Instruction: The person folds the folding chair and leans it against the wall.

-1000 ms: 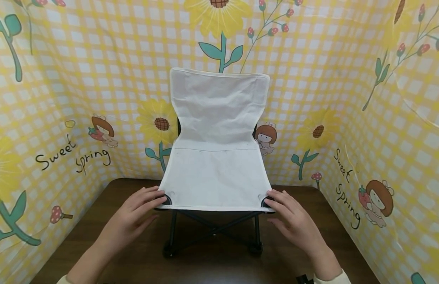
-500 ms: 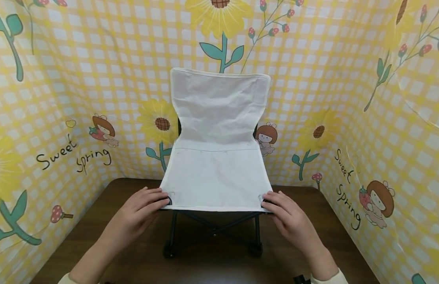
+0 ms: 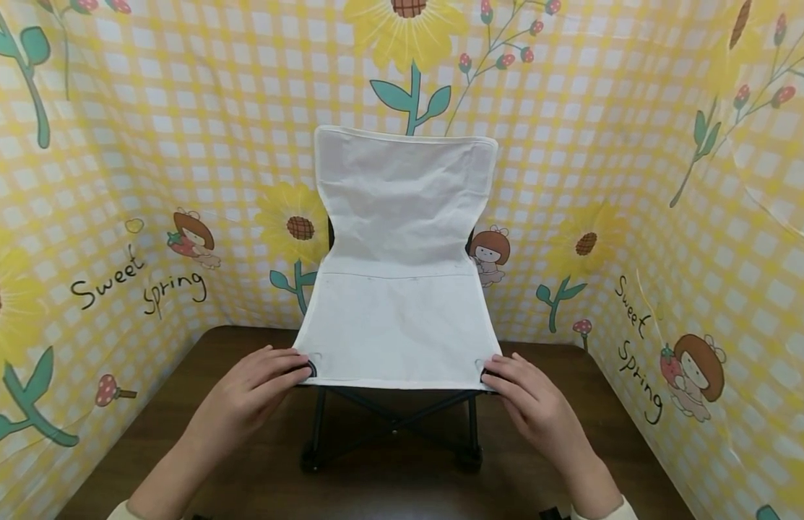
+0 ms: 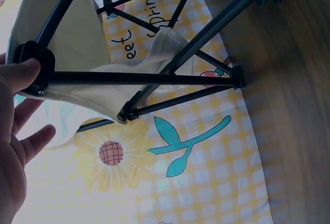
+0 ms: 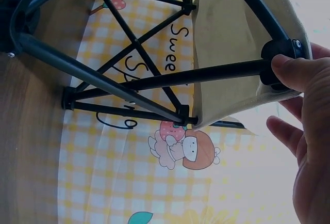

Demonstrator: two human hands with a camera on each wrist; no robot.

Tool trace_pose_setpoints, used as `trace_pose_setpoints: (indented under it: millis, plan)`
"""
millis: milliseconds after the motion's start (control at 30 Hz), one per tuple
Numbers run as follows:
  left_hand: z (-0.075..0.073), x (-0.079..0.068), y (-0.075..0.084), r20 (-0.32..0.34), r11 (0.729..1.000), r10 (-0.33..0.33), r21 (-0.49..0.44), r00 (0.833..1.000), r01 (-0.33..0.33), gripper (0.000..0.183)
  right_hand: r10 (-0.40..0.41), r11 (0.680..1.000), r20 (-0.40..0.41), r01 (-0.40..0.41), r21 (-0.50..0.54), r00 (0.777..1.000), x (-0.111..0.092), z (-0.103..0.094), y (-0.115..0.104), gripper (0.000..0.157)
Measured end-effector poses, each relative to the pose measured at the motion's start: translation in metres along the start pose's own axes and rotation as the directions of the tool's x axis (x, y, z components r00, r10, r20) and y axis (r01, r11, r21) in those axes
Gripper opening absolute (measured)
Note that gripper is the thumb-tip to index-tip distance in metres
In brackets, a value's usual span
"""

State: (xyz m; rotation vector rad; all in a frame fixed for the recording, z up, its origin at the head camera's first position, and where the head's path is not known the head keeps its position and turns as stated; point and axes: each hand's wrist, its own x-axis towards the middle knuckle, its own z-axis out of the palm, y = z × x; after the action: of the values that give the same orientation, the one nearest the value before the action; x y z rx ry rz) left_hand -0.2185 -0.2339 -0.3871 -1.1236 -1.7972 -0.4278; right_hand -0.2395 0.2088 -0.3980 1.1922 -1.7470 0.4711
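Observation:
A white fabric folding chair (image 3: 402,318) with a black tube frame stands unfolded on the table, its backrest toward the patterned cloth. My left hand (image 3: 248,390) grips the seat's front left corner, fingers on top. In the left wrist view its thumb (image 4: 26,75) presses the black plastic corner joint (image 4: 44,61) from below. On the opposite side my right hand (image 3: 534,397) holds the front right corner the same way. The right wrist view shows that thumb (image 5: 291,73) against the matching joint (image 5: 273,53). Crossed legs (image 3: 394,420) run beneath the seat.
Under the chair lies a dark brown wooden tabletop (image 3: 174,426). Yellow checked cloth (image 3: 232,130) with sunflowers and lettering hangs behind it and along both sides. Small black objects show at the bottom edge near both wrists.
Both hands have closed in on the seat's front corners, and the thumbs have gone under them. The chair stays in place; the view has shifted slightly.

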Motion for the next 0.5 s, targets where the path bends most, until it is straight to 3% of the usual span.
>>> trace_pose_setpoints:
  millis: [233,500]
  plan:
    - [0.0024,0.001,0.0046,-0.015,1.0,-0.021,0.001,1.0,0.021,0.032,-0.033,0.999,-0.034,0.033,-0.002,0.999,0.0037,-0.0001,-0.0037,0.023]
    - [0.0054,0.0048,0.0072,-0.013,1.0,-0.01,-0.022,1.0,0.01,0.032,-0.017,1.0,-0.078,0.017,0.001,0.997,0.0051,0.004,-0.007,0.023]
